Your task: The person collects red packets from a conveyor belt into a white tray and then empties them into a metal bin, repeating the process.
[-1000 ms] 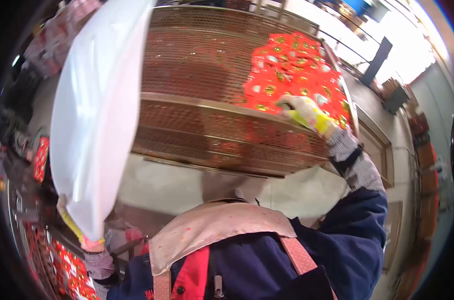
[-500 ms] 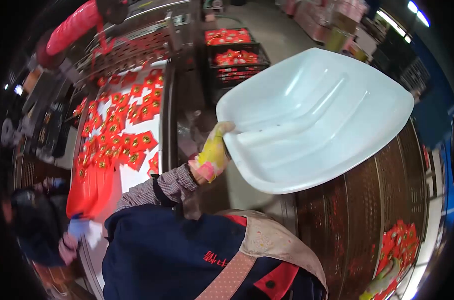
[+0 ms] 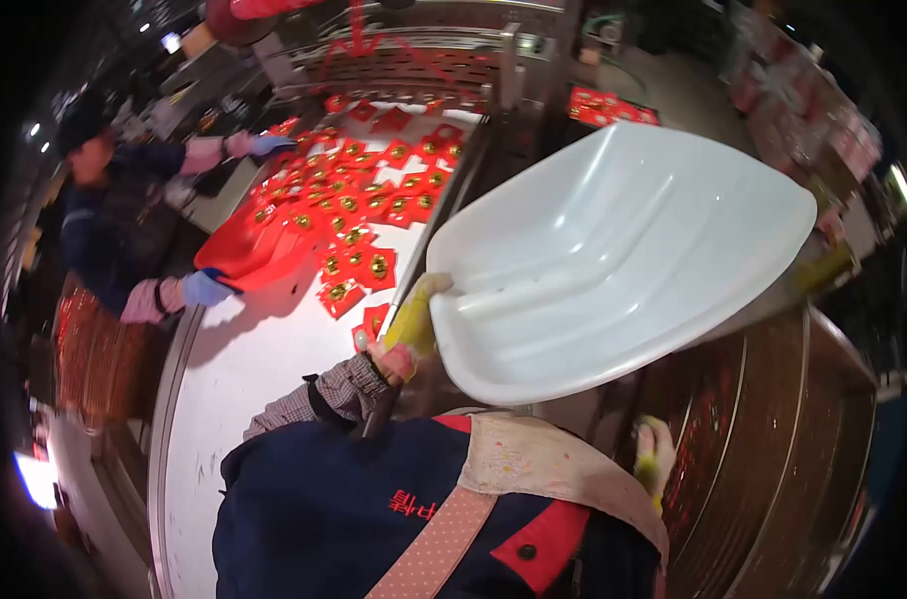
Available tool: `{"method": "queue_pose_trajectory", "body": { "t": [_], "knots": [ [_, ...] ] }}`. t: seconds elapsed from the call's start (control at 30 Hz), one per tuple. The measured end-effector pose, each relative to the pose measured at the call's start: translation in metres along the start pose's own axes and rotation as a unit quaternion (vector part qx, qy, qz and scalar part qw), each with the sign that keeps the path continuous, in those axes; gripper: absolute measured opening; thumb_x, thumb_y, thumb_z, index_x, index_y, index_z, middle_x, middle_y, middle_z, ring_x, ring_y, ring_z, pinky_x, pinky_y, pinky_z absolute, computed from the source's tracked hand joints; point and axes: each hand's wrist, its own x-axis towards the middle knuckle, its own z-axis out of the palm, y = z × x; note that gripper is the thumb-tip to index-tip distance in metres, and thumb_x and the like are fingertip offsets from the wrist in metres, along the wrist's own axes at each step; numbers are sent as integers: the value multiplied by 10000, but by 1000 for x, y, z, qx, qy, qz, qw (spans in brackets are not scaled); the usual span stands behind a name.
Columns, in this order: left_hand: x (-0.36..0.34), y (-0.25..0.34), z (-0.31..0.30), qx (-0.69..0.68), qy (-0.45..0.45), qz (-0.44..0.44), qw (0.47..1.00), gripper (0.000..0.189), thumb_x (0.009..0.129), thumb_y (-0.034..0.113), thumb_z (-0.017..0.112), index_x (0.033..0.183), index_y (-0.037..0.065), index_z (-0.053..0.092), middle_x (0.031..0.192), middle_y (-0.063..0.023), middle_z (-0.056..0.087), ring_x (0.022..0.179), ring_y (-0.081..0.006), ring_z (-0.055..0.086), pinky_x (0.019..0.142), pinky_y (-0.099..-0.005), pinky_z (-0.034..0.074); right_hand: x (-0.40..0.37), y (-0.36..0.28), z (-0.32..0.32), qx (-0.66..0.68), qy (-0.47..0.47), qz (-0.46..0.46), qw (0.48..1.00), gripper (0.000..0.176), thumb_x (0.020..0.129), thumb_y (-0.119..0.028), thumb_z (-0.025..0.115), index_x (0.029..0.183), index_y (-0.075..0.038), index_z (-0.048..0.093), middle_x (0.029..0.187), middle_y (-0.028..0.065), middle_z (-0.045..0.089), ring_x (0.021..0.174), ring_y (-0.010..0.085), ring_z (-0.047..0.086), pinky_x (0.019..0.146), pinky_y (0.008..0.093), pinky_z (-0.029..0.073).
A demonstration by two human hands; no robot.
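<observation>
Our left hand (image 3: pixel 413 324) grips the rim of a glossy white plastic scoop (image 3: pixel 613 270), aloft beside the right edge of a flat white belt (image 3: pixel 239 439). Likely light, stiff, slippery, it wants a rim hold; our right hand (image 3: pixel 655 459) we cannot read.

Red characters (image 3: pixel 410 507) on the navy jacket (image 3: pixel 313 514); too blurred to read.

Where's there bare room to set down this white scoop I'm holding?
The near stretch of the white belt looks bare, bordered by the red scoop and your checked left sleeve. Its far stretch is crowded with red packets.
</observation>
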Motion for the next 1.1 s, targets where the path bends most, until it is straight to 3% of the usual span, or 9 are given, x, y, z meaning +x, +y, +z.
{"method": "queue_pose_trajectory", "body": {
  "t": [0.17,0.23,0.3,0.4,0.5,0.63,0.83,0.97,1.1],
  "knots": [
    [-74,-3,-19,-36,157,0,987,372,830,330,607,1088,62,582,930,-96,643,825,-224,632,776,-386,528,102,-28,63,-18,-203,-139,969,266,893,-232,574,1068,-37,618,979,170,646,881,345,626,792,412,488],
    [-117,-3,-14,-120,232,-6,965,395,833,346,600,1111,67,580,982,-105,645,848,-220,640,773,-385,539,131,-19,98,-122,-271,-224,928,228,888,-206,586,1055,-53,614,968,172,641,878,366,615,763,437,487],
    [-162,-12,-26,-106,309,59,943,432,843,377,587,1142,65,574,1006,-112,646,882,-235,642,817,-384,539,141,-51,120,-23,-294,-320,901,202,884,-186,594,1046,-67,611,970,166,642,883,368,613,738,439,490],
    [-230,-32,-45,-155,376,101,908,528,856,432,553,1231,62,536,1108,-130,628,1007,-251,617,905,-397,508,152,-90,174,-5,-432,-316,845,197,865,-194,601,1028,-85,617,971,140,642,904,327,618,777,397,494],
    [-303,-55,-68,-156,436,191,866,561,871,420,519,1359,147,469,1235,-118,575,1063,-273,594,910,-384,509,150,-114,220,-29,-479,-362,799,199,873,-253,581,1002,-110,632,975,106,620,967,303,590,815,386,476],
    [-405,-111,-158,-72,547,303,777,567,885,378,505,1385,118,442,1175,-100,577,1031,-242,597,866,-358,513,151,-141,278,-73,-494,-422,757,236,870,-289,581,1007,-104,631,965,112,617,957,305,590,819,400,474],
    [-467,-139,-246,58,683,277,673,593,902,301,526,1437,108,360,1189,-62,542,1034,-190,555,873,-329,473,118,-189,373,-161,-546,-491,659,352,832,-353,613,1082,-104,602,1012,147,624,981,317,599,814,416,482],
    [-454,-108,-241,152,689,236,669,597,915,260,511,1452,63,340,1373,-55,420,1157,-188,474,1000,-317,386,83,-190,425,-359,-586,-480,545,490,803,-391,631,1166,-77,530,1133,202,575,1024,344,609,844,407,504],
    [-443,-81,-253,188,645,216,709,641,908,271,521,1462,38,299,1412,-48,387,1219,-182,423,1036,-304,341,76,-166,455,-393,-587,-475,525,495,801,-363,627,1182,-66,519,1187,221,539,1052,365,597,874,408,497]
  ]
}}
